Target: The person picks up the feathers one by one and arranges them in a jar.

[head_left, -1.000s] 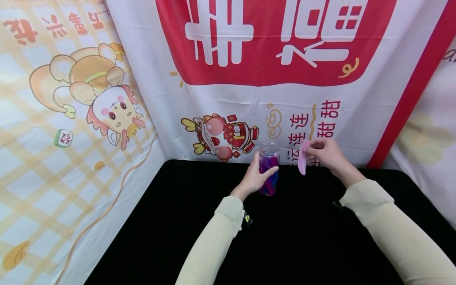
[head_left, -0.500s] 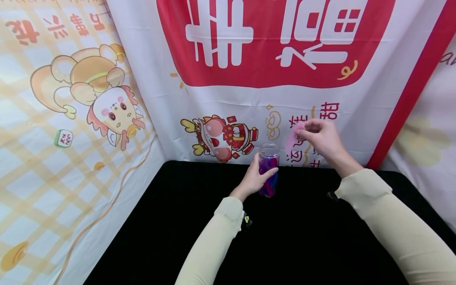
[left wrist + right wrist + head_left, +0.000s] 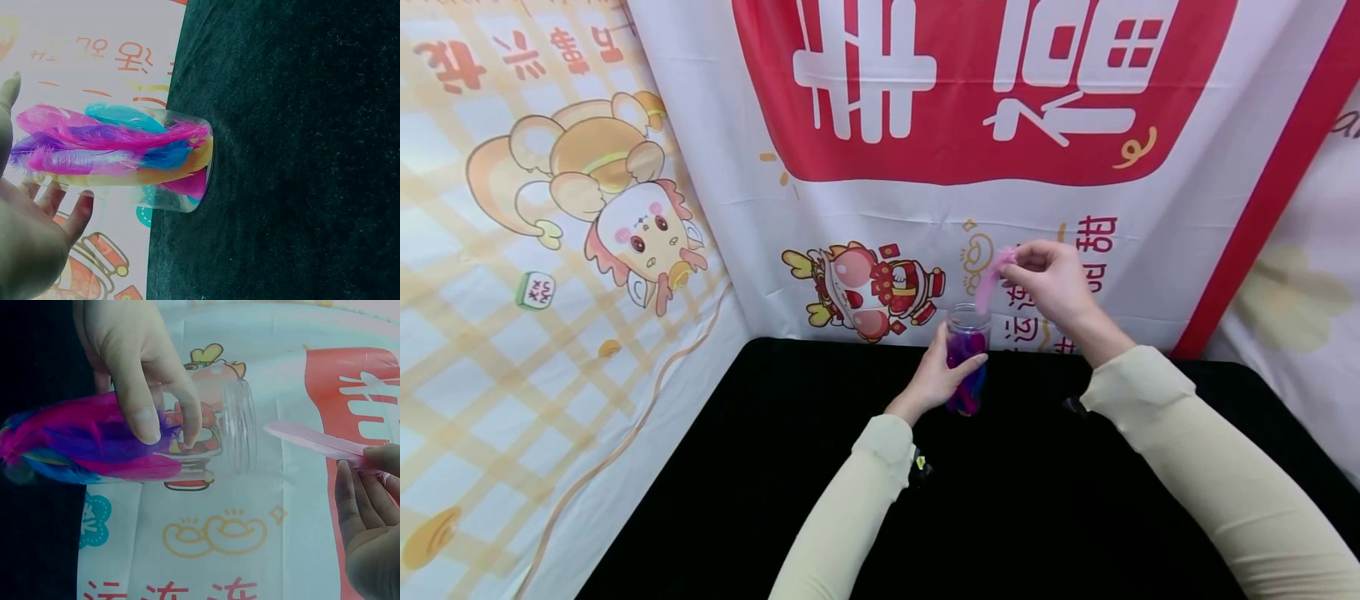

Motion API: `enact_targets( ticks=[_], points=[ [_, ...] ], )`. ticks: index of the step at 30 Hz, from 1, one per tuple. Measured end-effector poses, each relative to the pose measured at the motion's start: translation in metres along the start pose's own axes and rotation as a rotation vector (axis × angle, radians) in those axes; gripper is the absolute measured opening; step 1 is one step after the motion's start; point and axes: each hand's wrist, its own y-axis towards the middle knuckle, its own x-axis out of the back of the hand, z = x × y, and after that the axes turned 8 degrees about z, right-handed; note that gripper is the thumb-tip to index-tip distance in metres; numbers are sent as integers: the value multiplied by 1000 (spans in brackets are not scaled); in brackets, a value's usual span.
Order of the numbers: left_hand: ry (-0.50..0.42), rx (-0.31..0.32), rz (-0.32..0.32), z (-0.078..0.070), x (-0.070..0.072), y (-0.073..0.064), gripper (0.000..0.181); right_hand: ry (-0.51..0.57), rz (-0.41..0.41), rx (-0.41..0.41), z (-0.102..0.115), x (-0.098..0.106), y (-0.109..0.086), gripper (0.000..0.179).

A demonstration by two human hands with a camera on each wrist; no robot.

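Note:
A clear jar stands upright near the black table's far edge, its mouth uncovered. Bright feathers in pink, purple, blue and yellow fill its lower part. My left hand grips the jar from the left side, fingers and thumb curled round it. Just above and right of the rim, my right hand pinches a pale pink feather between thumb and fingers. In the right wrist view the feather points its tip at the threaded jar mouth, with a small gap between them.
The black tabletop spreads in front of and around the jar. A white cloth backdrop with red print hangs right behind the table's far edge. Another printed cloth hangs along the left side.
My right hand has risen and moved left, carrying the pink feather from right of the jar to just above its mouth. The left hand and the jar stay in place.

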Motion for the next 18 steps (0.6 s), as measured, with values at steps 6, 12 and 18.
enact_targets(
  ticks=[6,12,18],
  points=[
    [2,-3,-1,-1,1,0,76,-10,43,-3,-2,-4,-1,19],
    [25,-44,-26,-1,0,-1,71,-62,85,-4,-6,-5,-3,21],
    [31,-46,-33,-1,-2,-1,75,-125,110,-15,-16,-9,-5,20]
  ],
)
